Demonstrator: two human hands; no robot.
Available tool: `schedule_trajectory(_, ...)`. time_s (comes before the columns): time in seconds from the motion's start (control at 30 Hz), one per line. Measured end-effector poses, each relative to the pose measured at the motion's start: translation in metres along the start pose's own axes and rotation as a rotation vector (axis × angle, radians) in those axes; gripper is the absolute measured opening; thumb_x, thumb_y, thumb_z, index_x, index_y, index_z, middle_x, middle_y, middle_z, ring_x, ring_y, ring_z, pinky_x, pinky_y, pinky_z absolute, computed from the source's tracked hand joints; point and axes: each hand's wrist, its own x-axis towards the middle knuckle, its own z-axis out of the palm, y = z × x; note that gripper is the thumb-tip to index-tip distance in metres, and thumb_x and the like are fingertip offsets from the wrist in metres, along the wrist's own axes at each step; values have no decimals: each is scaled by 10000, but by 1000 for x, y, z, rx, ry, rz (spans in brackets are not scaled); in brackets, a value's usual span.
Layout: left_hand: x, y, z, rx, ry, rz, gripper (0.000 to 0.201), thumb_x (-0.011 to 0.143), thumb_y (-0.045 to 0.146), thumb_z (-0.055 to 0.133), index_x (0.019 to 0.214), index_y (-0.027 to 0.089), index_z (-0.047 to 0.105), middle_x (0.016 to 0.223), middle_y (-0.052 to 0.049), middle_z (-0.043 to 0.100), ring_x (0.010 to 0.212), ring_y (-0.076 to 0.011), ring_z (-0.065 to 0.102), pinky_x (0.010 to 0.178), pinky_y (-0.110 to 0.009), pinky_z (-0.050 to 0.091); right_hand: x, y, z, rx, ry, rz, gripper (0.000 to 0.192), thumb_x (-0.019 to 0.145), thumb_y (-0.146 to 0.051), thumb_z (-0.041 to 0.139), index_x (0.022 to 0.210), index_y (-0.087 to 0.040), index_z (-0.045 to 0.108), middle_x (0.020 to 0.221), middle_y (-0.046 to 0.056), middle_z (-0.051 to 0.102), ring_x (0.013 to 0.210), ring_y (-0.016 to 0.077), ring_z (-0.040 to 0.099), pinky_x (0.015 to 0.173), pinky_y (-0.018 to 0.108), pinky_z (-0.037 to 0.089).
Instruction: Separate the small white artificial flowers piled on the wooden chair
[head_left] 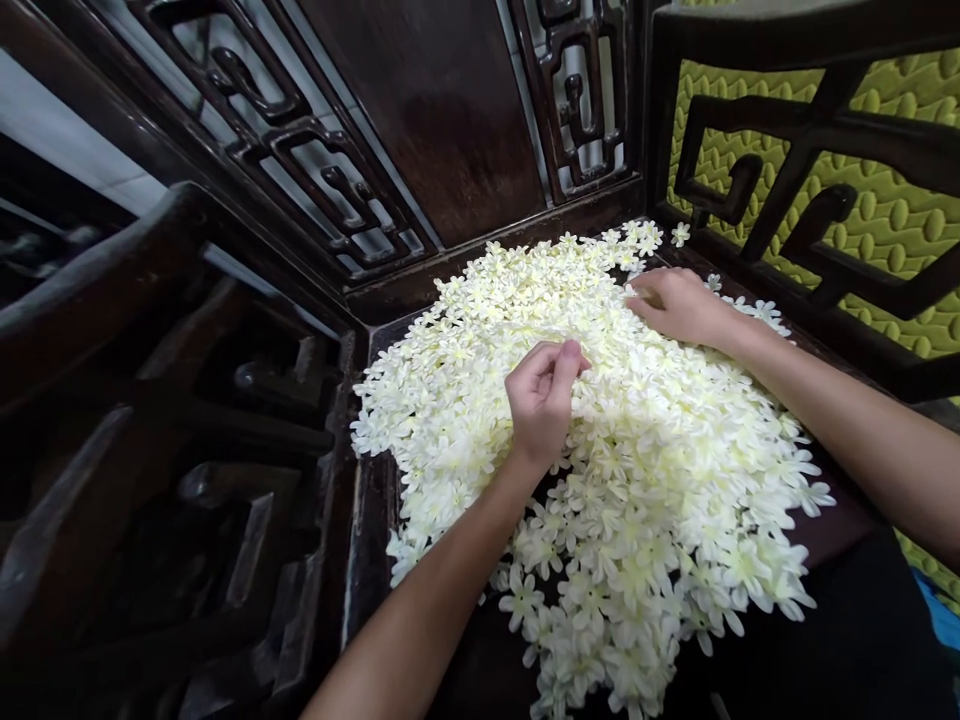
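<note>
Left hand [541, 398]: fingers curled together, pinching at the flowers [600, 440]; what it holds cannot be told. Right hand [675, 305]: fingers bent, resting on the heap's far side. One heap of white flowers, too many to count, covers the dark wooden seat [371, 520].

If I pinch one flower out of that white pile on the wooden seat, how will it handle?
The flowers look thin-petalled and probably very light, so one should lift with a fingertip pinch like the left hand shows. Petals likely bend and crease easily. Loosely heaped, neighbours may cling or slide off the seat edge when pushed.
</note>
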Motion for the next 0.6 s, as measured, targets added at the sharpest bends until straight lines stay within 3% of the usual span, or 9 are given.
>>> schedule_trajectory(0.17, 0, -1, 0, 0, -4, -25, 355, 928, 434, 592, 701, 169, 656, 732, -35, 618, 720, -117, 578, 683, -258, 456, 0, -28, -12, 29, 182, 154, 306, 851, -353, 699, 1035, -116, 760, 887, 141, 741, 591, 224, 606, 631, 438, 532)
schedule_trajectory(0.3, 1, -1, 0, 11, 1, -14, 344, 930, 415, 595, 701, 166, 658, 727, -32, 620, 699, -109, 568, 664, -253, 453, -3, -42, -23, 198, 222, 168, 375, 832, -528, 724, 938, -169, 755, 711, 75, 688, 475, 152, 483, 517, 352, 458)
schedule_trajectory(0.37, 1, -1, 0, 11, 3, -5, 344, 932, 409, 594, 697, 165, 656, 726, -30, 621, 696, -108, 567, 659, -251, 454, -3, -46, -26, 369, 211, 111, 419, 890, -597, 631, 911, -194, 743, 746, 72, 700, 520, 159, 555, 569, 344, 492)
schedule_trajectory(0.47, 0, -1, 0, 17, 3, -3, 344, 933, 406, 592, 694, 166, 651, 724, -28, 622, 707, -110, 575, 665, -252, 459, -1, -45, -25, 558, 179, 102, 548, 989, -637, 386, 1018, -200, 716, 811, 90, 726, 595, 193, 652, 618, 359, 540)
schedule_trajectory(0.53, 0, 0, 0, 21, 0, -6, 343, 936, 403, 589, 696, 165, 649, 726, -27, 624, 713, -109, 581, 673, -250, 461, -1, -39, -21, 510, 207, 97, 522, 1005, -604, 377, 1123, -200, 686, 915, 106, 742, 706, 224, 699, 667, 371, 566)
schedule_trajectory(0.6, 0, -1, 0, 22, -1, -4, 339, 936, 397, 591, 698, 164, 651, 725, -25, 626, 710, -106, 582, 673, -246, 459, -1, -31, -14, 293, 239, 40, 452, 998, -520, 470, 1263, -197, 643, 1170, 134, 712, 996, 282, 697, 854, 420, 568)
